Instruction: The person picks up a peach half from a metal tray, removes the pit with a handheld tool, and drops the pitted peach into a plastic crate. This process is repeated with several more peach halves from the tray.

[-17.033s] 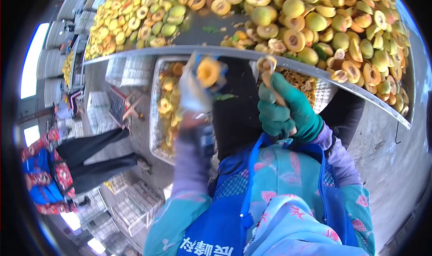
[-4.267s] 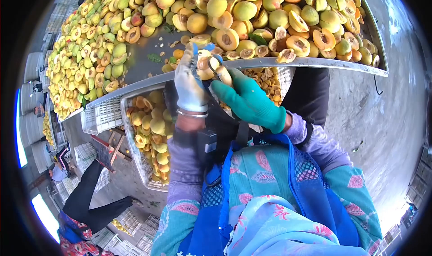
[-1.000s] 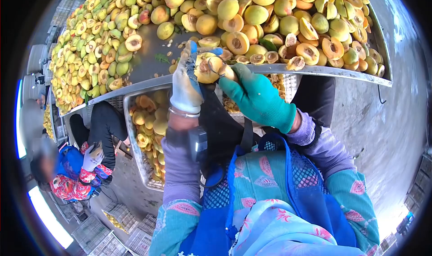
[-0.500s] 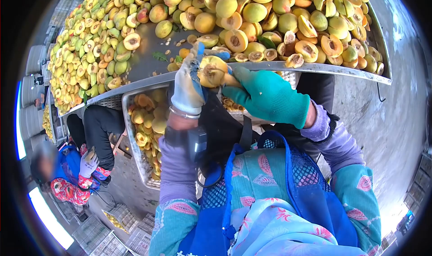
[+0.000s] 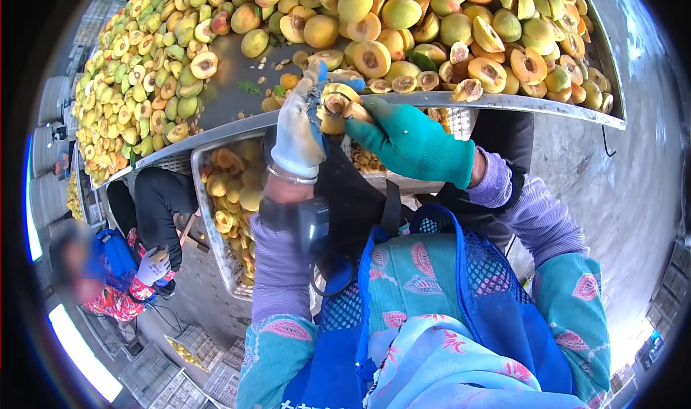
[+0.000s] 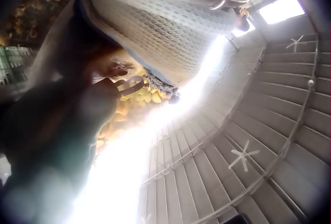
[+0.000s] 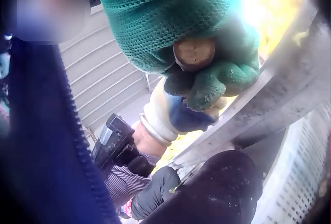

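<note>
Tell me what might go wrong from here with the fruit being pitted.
1. The wooden-handled scooping tool in the green-gloved right hand works at the yellow halved fruit gripped by the white-gloved left hand; a slip might jab that hand.
2. The fruit is held at the rim of the grey metal table, off any surface; a loosened grip could drop it.

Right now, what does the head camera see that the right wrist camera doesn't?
Only the head view shows the heap of cut fruit on the table, the fruit half the left hand holds, and the tray below. Only the right wrist view shows the round end of the wooden handle gripped by the right hand. Both show the two gloved hands and the table's metal edge.
</note>
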Demonstrator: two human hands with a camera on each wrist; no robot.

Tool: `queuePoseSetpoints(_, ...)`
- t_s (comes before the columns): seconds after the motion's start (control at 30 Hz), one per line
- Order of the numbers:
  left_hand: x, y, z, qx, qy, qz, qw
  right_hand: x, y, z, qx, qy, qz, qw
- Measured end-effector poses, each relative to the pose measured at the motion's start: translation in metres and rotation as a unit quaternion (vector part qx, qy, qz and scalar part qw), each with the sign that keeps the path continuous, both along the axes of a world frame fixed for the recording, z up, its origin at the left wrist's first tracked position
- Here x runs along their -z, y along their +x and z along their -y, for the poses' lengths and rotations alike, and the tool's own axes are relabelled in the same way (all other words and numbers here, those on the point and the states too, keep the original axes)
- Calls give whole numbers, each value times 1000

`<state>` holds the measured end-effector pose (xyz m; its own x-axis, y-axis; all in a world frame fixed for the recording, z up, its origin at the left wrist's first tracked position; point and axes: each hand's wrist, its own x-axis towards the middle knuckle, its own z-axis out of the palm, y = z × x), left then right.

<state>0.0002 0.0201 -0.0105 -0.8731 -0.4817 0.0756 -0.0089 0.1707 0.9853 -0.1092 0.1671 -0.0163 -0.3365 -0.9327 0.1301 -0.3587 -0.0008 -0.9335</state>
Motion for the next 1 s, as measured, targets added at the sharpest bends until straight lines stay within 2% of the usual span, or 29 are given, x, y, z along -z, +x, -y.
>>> queuePoseSetpoints(0.07, -7, -3, 0, -19, 228, 17, 973, 9, -4, 2, -20, 2, 1, 1000)
queuePoseSetpoints(0.1, 2, -2, 11, 21, -6, 21, 1000, 13, -3, 2, -16, -7, 9, 1000)
queuePoseSetpoints(0.13, 18, -1, 33, 59, -241, 22, 968, 17, -1, 2, -13, -15, 17, 1000)
queuePoseSetpoints(0.2, 20, -2, 39, 78, -268, 20, 960, 23, 9, 4, 20, -34, 70, 997)
queuePoseSetpoints(0.23, 7, -5, 27, 60, -61, 16, 996, 24, 13, 6, 36, -35, 108, 993)
queuePoseSetpoints(0.27, -2, -7, 16, 40, 148, 14, 988, 24, 17, 7, 49, -15, 170, 984)
queuePoseSetpoints(0.33, -4, -8, -3, -37, 151, -22, 988, 15, 23, 3, 53, 63, 303, 950)
queuePoseSetpoints(0.4, 7, -10, -19, -112, 127, -62, 983, -20, 18, 0, 25, 180, 428, 886)
queuePoseSetpoints(0.43, 11, -10, -20, -121, 100, -73, 985, -25, 18, -1, 20, 190, 430, 882)
queuePoseSetpoints(0.5, 11, -12, -21, -126, 54, -90, 986, 5, 29, 4, 76, 107, 310, 942)
queuePoseSetpoints(0.53, 5, -15, -19, -108, 113, -82, 984, 8, 34, 8, 104, 63, 246, 962)
queuePoseSetpoints(0.6, -6, -21, -15, -82, 229, -62, 968, 6, 46, 9, 123, 10, 278, 953)
queuePoseSetpoints(0.67, -10, -25, -5, -21, 299, -23, 954, 4, 47, 7, 134, -13, 281, 950)
queuePoseSetpoints(0.73, -10, -27, -10, -39, 257, -12, 966, 11, 47, 6, 130, -2, 262, 956)
queuePoseSetpoints(0.8, -8, -28, -6, -25, 234, 16, 972, 13, 41, 1, 52, 14, 360, 931)
queuePoseSetpoints(0.83, -1, -28, -2, -14, 222, 24, 975, -13, 34, -4, 10, 62, 470, 881)
queuePoseSetpoints(0.87, -2, -30, -1, -7, 262, 13, 965, -29, 30, -7, -33, 109, 568, 815)
queuePoseSetpoints(0.9, -4, -31, -1, -1, 302, 2, 953, -26, 40, -1, -20, 72, 594, 801)
queuePoseSetpoints(0.93, -5, -30, -1, 4, 340, -7, 940, -23, 38, -2, -41, 66, 636, 768)
queuePoseSetpoints(1.0, -7, -34, 0, 68, 294, 4, 953, -17, 32, -6, -91, 62, 716, 689)
